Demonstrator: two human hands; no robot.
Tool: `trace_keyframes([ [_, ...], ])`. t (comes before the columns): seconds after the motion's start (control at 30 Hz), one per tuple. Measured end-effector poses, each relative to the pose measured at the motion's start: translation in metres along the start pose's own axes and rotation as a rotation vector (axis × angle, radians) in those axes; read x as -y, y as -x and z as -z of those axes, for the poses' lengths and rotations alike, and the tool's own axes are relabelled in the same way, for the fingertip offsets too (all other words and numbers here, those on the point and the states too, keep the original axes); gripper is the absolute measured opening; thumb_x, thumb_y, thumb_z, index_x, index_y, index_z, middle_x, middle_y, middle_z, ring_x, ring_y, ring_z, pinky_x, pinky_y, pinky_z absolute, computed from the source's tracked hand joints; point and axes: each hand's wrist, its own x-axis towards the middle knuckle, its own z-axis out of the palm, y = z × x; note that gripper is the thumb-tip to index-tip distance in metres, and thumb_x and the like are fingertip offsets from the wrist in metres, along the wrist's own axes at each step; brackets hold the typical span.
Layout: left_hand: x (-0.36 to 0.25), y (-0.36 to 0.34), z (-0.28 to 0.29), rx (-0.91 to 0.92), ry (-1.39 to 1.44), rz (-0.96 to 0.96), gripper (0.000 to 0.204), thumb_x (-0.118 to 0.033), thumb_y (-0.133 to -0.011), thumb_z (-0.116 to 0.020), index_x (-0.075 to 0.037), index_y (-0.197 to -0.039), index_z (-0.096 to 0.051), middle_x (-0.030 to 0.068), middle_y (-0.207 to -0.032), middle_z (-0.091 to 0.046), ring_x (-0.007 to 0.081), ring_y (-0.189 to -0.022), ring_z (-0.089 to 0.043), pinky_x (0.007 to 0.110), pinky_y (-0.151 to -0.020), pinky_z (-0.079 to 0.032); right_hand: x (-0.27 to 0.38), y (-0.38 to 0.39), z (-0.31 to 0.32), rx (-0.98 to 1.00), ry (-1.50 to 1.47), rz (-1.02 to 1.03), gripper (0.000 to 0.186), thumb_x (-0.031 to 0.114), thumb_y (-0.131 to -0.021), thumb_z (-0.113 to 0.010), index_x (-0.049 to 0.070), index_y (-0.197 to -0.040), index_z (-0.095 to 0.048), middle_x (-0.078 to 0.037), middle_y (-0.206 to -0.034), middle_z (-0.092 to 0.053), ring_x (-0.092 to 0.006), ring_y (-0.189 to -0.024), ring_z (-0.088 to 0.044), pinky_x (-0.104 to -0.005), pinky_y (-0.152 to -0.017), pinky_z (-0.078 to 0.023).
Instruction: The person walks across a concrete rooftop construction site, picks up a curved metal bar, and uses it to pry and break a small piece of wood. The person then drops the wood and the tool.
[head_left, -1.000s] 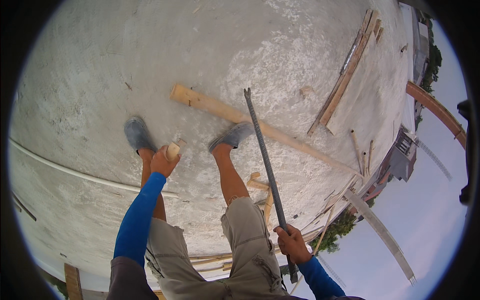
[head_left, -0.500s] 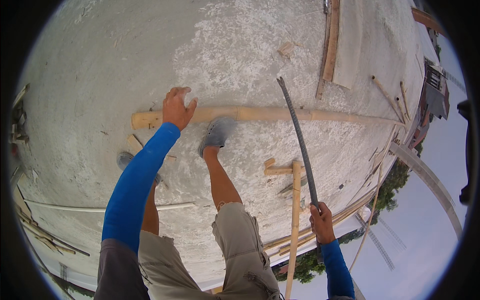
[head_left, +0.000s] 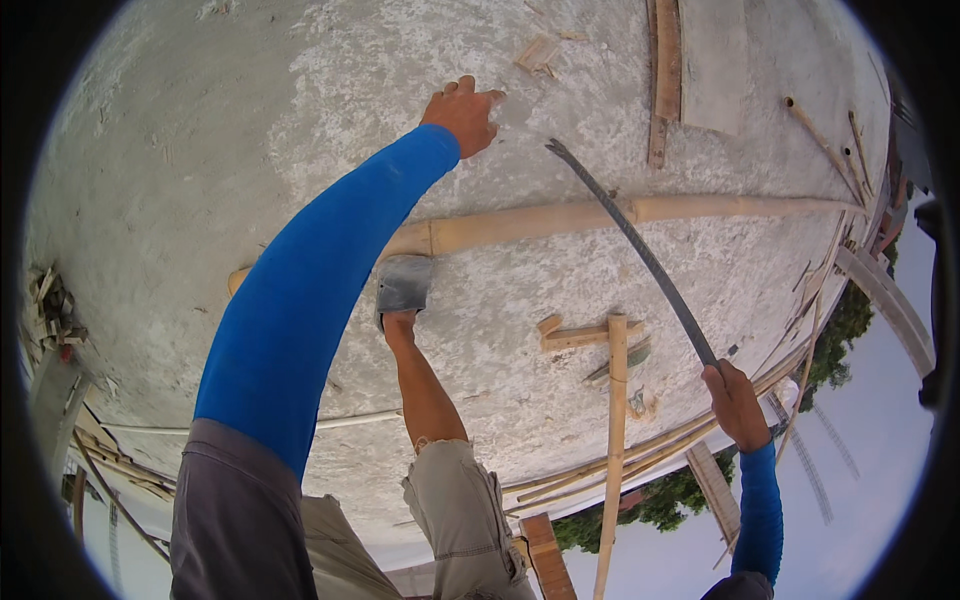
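My right hand [head_left: 738,405] is closed around the lower part of a long dark pry bar [head_left: 650,255]. The bar slants up and leftward, its forked tip above the concrete. My left hand [head_left: 462,115] reaches far forward at the end of a blue sleeve, fingers bent but apart, holding nothing. A thick bamboo pole [head_left: 540,222] lies across the floor between the left hand and my feet. My grey shoe [head_left: 405,285] is right beside the pole, while my left arm covers part of its left end.
A small wood scrap [head_left: 538,52] lies ahead of the left hand. Boards [head_left: 667,65] stretch along the floor at the far right. An upright bamboo post [head_left: 614,430] stands left of the right hand, near a short nailed timber [head_left: 580,338]. Scrap wood [head_left: 50,305] is piled at far left.
My left hand has moved forward and right, past the bamboo pole. The right hand has gone right and slightly up with the pry bar, which now leans more to the left.
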Motion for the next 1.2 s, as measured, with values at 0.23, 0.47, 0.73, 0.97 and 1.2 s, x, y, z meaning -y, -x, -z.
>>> trace_keyframes([
  [0.23,-0.036,-0.092,-0.051,-0.024,-0.062,0.037,0.058,-0.031,-0.088,-0.065,-0.028,-0.144,-0.048,0.0259,-0.142,-0.039,0.0447,-0.133,-0.040,0.053,-0.109,-0.037,0.014,-0.026,0.059,0.025,0.208,0.028,0.035,0.026,-0.101,-0.050,-0.001,-0.081,-0.045,-0.025,-0.061,-0.044,-0.0455,-0.058,-0.044,-0.0480,-0.054,-0.035],
  [0.47,-0.038,-0.137,-0.081,0.051,-0.169,0.113,0.063,-0.037,-0.088,-0.067,-0.023,-0.145,-0.045,0.0238,-0.147,-0.035,0.0430,-0.137,-0.034,0.054,-0.108,-0.037,0.030,-0.033,0.073,0.011,0.337,-0.028,0.033,0.025,-0.100,-0.051,-0.001,-0.082,-0.044,-0.026,-0.061,-0.046,-0.0479,-0.058,-0.048,-0.0500,-0.054,-0.036],
  [0.73,-0.009,-0.030,-0.060,-0.378,0.602,0.055,0.028,-0.026,-0.095,-0.063,-0.008,-0.115,-0.065,0.0154,-0.108,-0.064,0.0243,-0.092,-0.064,0.036,-0.081,-0.052,0.005,-0.025,0.055,-0.020,0.346,-0.008,0.029,0.027,-0.100,-0.052,-0.002,-0.095,-0.052,-0.027,-0.071,-0.055,-0.0456,-0.070,-0.053,-0.0515,-0.062,-0.039],
  [0.97,0.044,0.196,-0.069,-0.370,1.052,0.412,0.033,-0.012,-0.090,-0.066,-0.003,-0.117,-0.052,0.0128,-0.102,-0.057,0.0187,-0.085,-0.063,0.031,-0.071,-0.053,0.011,-0.037,0.066,0.248,0.093,-0.267,0.041,0.036,-0.102,-0.045,-0.003,-0.109,-0.053,-0.011,-0.053,-0.046,-0.0267,-0.043,-0.049,-0.0387,-0.041,-0.042],
  [1.2,0.061,0.369,-0.095,-0.354,1.257,0.985,0.072,-0.010,-0.080,-0.070,0.007,-0.140,-0.034,0.0175,-0.113,-0.054,0.0193,-0.095,-0.061,0.028,-0.083,-0.051,0.051,-0.040,0.006,0.389,-0.432,-0.427,0.044,0.042,-0.102,-0.045,0.001,-0.116,-0.052,0.001,-0.047,-0.038,-0.0092,-0.029,-0.034,-0.0269,-0.025,-0.035],
])
